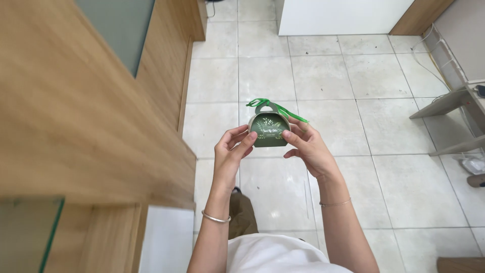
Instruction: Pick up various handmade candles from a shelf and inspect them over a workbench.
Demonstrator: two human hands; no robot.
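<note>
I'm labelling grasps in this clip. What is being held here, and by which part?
A small green gift box, pinched at its lower side edges: left hand on its left edge, right hand on its right. Its ribbon handle is free.

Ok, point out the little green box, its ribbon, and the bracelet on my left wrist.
Green box (269, 132): head view, middle of its dark green front panel.
Ribbon (262, 102): head view, on the bright green bow above the handle.
Bracelet (216, 218): head view, on the silver band around the left wrist.
</note>
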